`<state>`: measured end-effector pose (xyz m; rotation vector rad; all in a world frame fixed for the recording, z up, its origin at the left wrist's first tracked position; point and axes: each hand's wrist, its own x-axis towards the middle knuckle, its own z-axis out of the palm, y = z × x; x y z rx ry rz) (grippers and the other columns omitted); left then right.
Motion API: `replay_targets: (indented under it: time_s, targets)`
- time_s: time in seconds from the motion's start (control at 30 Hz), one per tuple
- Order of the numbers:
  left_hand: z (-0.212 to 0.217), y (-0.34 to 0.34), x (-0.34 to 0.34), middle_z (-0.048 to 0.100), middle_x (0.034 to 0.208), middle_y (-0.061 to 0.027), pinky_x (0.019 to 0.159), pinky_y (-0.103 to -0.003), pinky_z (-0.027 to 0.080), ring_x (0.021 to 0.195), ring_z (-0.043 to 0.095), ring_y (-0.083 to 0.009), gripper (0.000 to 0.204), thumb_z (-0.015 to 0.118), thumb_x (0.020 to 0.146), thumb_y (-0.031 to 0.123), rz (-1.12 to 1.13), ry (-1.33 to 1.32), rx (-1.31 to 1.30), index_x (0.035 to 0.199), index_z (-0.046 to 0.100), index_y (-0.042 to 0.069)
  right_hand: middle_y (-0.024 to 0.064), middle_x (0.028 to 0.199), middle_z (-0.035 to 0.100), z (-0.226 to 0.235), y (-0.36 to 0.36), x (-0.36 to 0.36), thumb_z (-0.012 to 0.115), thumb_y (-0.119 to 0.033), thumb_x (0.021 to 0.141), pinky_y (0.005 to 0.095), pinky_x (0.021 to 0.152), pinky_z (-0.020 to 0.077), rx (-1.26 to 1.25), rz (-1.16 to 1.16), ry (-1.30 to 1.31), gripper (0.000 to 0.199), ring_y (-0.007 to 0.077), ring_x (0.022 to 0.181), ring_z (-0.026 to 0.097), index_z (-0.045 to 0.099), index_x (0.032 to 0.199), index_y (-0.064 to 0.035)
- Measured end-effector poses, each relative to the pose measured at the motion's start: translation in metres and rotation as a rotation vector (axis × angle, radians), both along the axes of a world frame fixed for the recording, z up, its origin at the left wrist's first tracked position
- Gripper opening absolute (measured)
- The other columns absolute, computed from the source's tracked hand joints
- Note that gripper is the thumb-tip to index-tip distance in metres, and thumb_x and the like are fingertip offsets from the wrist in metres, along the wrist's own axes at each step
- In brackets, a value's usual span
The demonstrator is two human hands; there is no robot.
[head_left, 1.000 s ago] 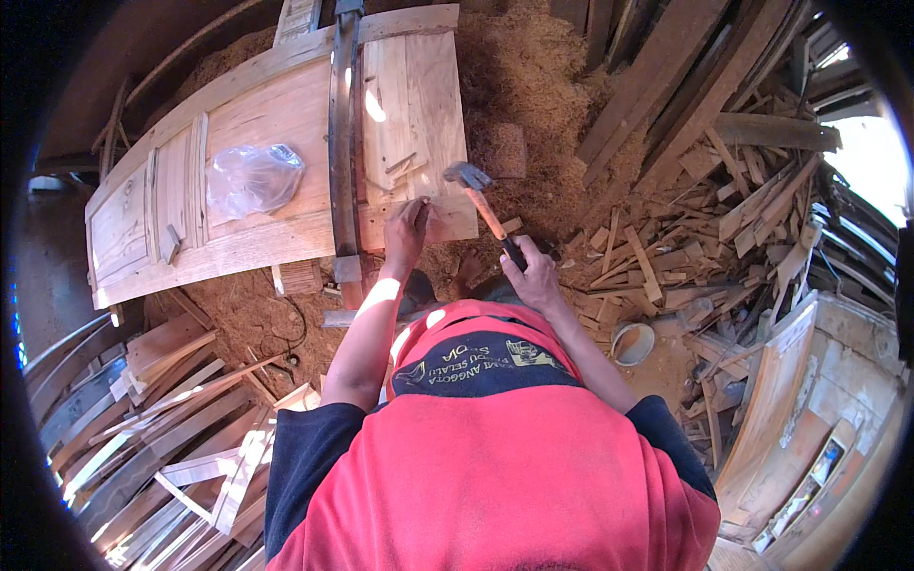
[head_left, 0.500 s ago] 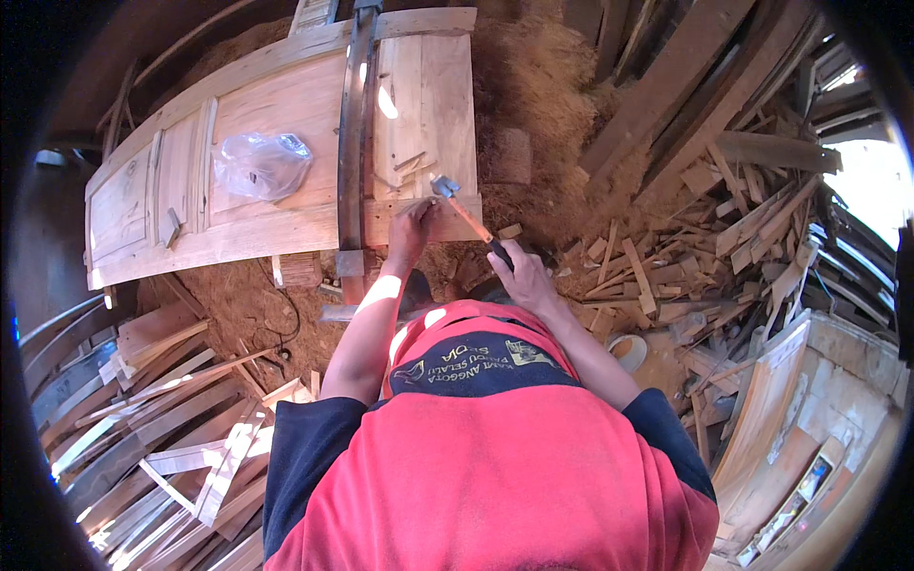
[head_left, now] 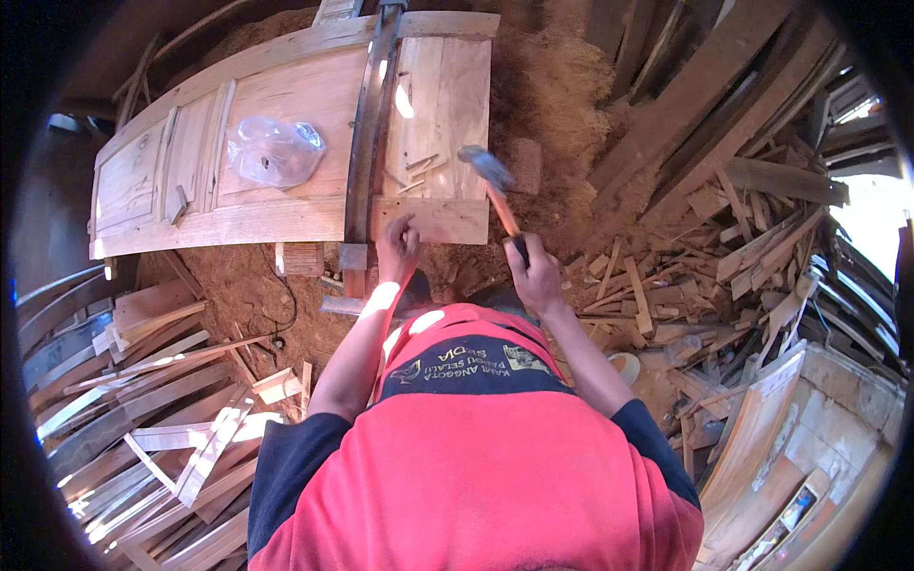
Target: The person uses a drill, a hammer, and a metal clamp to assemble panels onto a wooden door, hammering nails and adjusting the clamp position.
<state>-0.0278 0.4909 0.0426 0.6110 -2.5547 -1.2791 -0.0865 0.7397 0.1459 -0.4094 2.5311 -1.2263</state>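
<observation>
While my right hand is clamped on the hammer: left hand, near edge of door, grip I cannot tell; bag, farther left.

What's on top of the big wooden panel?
A clear plastic bag, a metal bar, small wood sticks and a little block. The panel right beneath the bar is hidden.

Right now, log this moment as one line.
left hand: at near edge of wooden panel, grip unclear | right hand: gripping hammer | on panel: plastic bag | across panel: dark bar
</observation>
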Motion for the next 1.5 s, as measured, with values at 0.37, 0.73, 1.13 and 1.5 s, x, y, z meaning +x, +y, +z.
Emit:
replay_targets:
  time_s: [0.37,0.73,1.13,1.5]
  targets:
    - [-0.029,0.004,0.034,0.067,0.091,-0.016,0.076,-0.034,0.05,0.082,0.065,-0.0232,0.031,0.049,0.093,0.008,0.086,-0.003,0.045,0.121,0.062,0.003,0.026,0.074,0.062,-0.022,0.011,0.001,0.052,-0.032,0.099,0.0558,0.059,0.0461,0.065,0.015,-0.04,0.03,0.0466,0.074,0.063,0.052,0.095,-0.0018]
    - [-0.012,0.0,0.029,0.067,0.096,-0.0182,0.08,-0.036,0.051,0.09,0.066,-0.0284,0.026,0.054,0.092,0.008,0.137,-0.16,0.133,0.118,0.06,0.004,0.0285,0.075,0.062,-0.033,0.003,-0.009,0.053,-0.03,0.098,0.0591,0.062,0.0463,0.158,0.087,-0.091,0.025,0.0496,0.078,0.062,0.052,0.102,-0.005]
    - [-0.021,-0.009,0.032,0.062,0.099,-0.0205,0.085,-0.039,0.048,0.094,0.06,-0.0358,0.027,0.055,0.093,0.009,0.15,0.064,-0.056,0.117,0.062,0.0,0.0272,0.074,0.063,-0.022,0.001,0.001,0.054,-0.031,0.097,0.0584,0.059,0.0466,0.032,0.036,0.033,0.026,0.048,0.072,0.063,0.054,0.1,-0.0046]
    - [-0.013,-0.024,-0.008,0.07,0.096,-0.0086,0.082,-0.028,0.05,0.088,0.065,-0.0147,0.019,0.065,0.093,0.013,0.345,0.166,0.233,0.107,0.063,0.001,0.0268,0.076,0.062,-0.05,0.005,0.006,0.052,-0.032,0.099,0.0583,0.06,0.0439,0.081,0.039,-0.061,0.03,0.0494,0.075,0.061,0.049,0.101,-0.0019]
